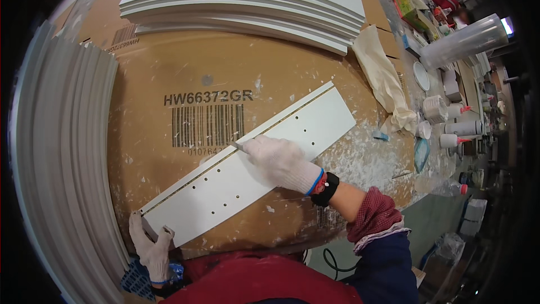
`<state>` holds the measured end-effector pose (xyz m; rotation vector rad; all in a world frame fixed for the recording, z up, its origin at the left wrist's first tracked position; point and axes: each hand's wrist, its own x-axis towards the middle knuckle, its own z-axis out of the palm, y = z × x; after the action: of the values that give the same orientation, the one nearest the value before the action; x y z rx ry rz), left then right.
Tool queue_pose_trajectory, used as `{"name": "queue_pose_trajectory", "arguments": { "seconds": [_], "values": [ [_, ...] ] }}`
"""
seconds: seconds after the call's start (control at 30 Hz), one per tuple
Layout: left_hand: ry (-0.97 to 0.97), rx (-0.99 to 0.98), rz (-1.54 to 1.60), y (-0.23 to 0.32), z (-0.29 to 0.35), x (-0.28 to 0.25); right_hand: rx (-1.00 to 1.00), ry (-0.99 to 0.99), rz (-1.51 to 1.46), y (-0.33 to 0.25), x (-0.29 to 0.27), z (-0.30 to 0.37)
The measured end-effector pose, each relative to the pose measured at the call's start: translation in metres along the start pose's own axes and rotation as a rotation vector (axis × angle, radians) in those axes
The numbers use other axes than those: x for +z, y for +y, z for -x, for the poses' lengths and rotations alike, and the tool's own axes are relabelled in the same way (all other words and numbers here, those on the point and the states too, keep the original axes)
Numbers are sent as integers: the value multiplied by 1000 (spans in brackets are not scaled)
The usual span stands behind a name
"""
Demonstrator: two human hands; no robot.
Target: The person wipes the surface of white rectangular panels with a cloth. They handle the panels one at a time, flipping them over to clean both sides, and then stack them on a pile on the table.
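Gloves cover both of the person's hands, pale knit ones. The right hand [281, 160] has a closed grip, its fingers drawn together around a narrow tool [238, 146]; only the thin tip shows, jutting left from the fingertips, and the rest is hidden in the glove. That tip is at the far edge of a white board [228, 180], beside the dark groove [191, 180] running along it; whether tip and board touch cannot be told. The hand itself lies over the middle of the board.

The left hand [153, 250] is at the board's left, near end. Its grip is spread wide, thumb and fingers well apart, the fingers at the far corner of that end and the thumb by the near one; whether they pinch the board or merely rest against it cannot be told.

The board lies flat and slantwise on brown cardboard [298, 67], its right end farther away, with small round holes dotting its face. White flakes [365, 160] are scattered to the right of it. A stack of similar boards [242, 3] lies on the far side, and a row of long panels [67, 163] fills the left. Beige paper [382, 76] lies to the far right, near the stack.
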<state>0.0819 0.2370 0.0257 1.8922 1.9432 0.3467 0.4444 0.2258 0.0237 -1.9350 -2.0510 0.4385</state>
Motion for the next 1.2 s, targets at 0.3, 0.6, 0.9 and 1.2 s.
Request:
{"name": "queue_pose_trajectory", "arguments": {
  "seconds": [0.3,0.6,0.9,1.2],
  "values": [
    [-35,-19,38,2,1,-5,720,287,357,161,-82,10],
    [-181,-177,319,21,25,-14,616,220,317,124,-70,-9],
    [-280,-247,512,18,40,-23,137,184,293,47,-26,-10],
    [-153,-148,1201,-27,53,-6,-224,30,-63,-132,57,-13]
  ]
}}
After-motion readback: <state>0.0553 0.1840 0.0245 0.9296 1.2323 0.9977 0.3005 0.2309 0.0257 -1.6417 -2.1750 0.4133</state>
